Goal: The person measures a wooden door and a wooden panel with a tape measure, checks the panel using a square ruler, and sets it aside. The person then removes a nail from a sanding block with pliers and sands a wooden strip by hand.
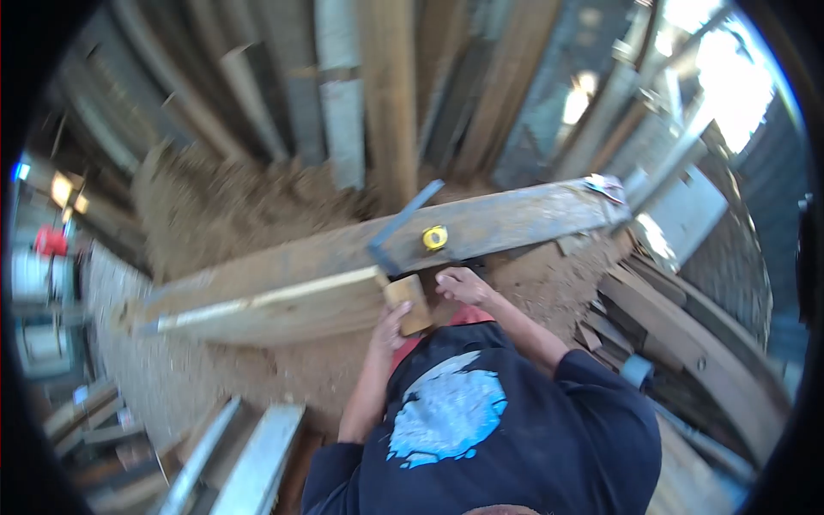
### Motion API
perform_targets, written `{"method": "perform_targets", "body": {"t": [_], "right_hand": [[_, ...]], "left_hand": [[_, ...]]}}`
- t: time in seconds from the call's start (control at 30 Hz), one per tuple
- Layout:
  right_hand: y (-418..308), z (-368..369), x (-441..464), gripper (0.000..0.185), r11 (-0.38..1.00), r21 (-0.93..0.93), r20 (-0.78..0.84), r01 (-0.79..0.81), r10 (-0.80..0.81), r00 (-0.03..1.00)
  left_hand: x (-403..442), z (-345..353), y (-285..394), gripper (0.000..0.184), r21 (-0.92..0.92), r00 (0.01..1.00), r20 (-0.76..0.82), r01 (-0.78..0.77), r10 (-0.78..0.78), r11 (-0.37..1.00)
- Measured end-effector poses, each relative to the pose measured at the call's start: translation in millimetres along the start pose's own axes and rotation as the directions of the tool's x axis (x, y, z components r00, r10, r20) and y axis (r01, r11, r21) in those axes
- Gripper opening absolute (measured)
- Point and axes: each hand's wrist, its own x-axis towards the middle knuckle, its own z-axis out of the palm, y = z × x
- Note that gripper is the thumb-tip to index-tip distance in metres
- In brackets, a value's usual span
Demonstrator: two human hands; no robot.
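My left hand [393, 324] is closed around a small rectangular wood block [408, 302], near the end of a pale plank [283, 309]. Just right of the block, my right hand [462, 285] is curled with fingers pressed together; whatever it may hold is too small and blurred to make out. In front of both hands runs a long weathered beam [515, 221]. On it lie a yellow tape measure [435, 238] and an L-shaped metal square [403, 225], left of the tape.
Boards [388, 103] lean upright behind a heap of soil [232, 206]. A small colourful item [604, 187] rests at the beam's right end. Stacked timber [699, 343] lies at the right, with pale boards [262, 463] at the lower left.
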Motion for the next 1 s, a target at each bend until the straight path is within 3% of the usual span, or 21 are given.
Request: {"method": "perform_targets", "body": {"t": [0.13, 0.37, 0.47, 0.53, 0.6, 0.67, 0.7, 0.73, 0.8, 0.93, 1.0], "right_hand": [[28.1, -102.1, 25.8, 0.043, 0.894, -0.442, -0.4, -0.073, -0.123, 0.908], [99.0, -335.4, 35.8, 0.043, 0.744, -0.394, -0.725, -0.539, 0.108, 0.68], [98.8, -413.7, 19.3, 0.053, 0.638, -0.257, -0.856, -0.726, 0.199, 0.477], [106.8, -461.5, 17.4, 0.066, 0.581, -0.247, -0.889, -0.775, 0.183, 0.42], [109.8, -499.0, 18.9, 0.068, 0.621, -0.212, -0.895, -0.754, 0.186, 0.405], [128.5, -534.9, 31.3, 0.072, 0.573, -0.32, -0.867, -0.755, 0.146, 0.477], [136.4, -541.9, 38.3, 0.075, 0.548, -0.3, -0.894, -0.781, 0.124, 0.431], [142.2, -555.0, 44.6, 0.074, 0.521, -0.362, -0.856, -0.773, 0.141, 0.497], [161.2, -574.0, 61.0, 0.067, 0.544, -0.414, -0.811, -0.73, 0.143, 0.567], [165.2, -568.7, 84.8, 0.045, 0.386, -0.425, -0.88, -0.819, 0.034, 0.473], [168.6, -569.0, 85.3, 0.042, 0.376, -0.518, -0.822, -0.769, 0.031, 0.569]], "left_hand": [[5.8, 3.5, 7.0, 0.045, 0.035, 0.998, 0.04, 0.051, -0.052, 0.998], [58.3, 62.3, -4.8, 0.042, 0.171, 0.974, -0.112, 0.215, -0.198, 0.962], [100.1, 91.0, -20.1, 0.043, 0.187, 0.961, -0.127, 0.268, -0.247, 0.945], [125.7, 114.9, -26.3, 0.046, 0.264, 0.965, -0.132, 0.254, -0.226, 0.93], [142.9, 141.3, -31.5, 0.047, 0.313, 0.974, -0.147, 0.208, -0.169, 0.927], [154.2, 153.3, -36.5, 0.05, 0.284, 0.967, -0.179, 0.229, -0.183, 0.931], [156.5, 157.8, -40.2, 0.051, 0.261, 0.963, -0.192, 0.234, -0.187, 0.937], [158.4, 161.3, -43.4, 0.052, 0.239, 0.96, -0.205, 0.237, -0.189, 0.942], [158.9, 163.2, -49.7, 0.053, 0.237, 0.953, -0.242, 0.239, -0.181, 0.942], [158.1, 162.6, -57.3, 0.049, 0.269, 0.944, -0.292, 0.233, -0.151, 0.935], [159.6, 156.0, -61.1, 0.048, 0.268, 0.933, -0.325, 0.249, -0.156, 0.931]]}}
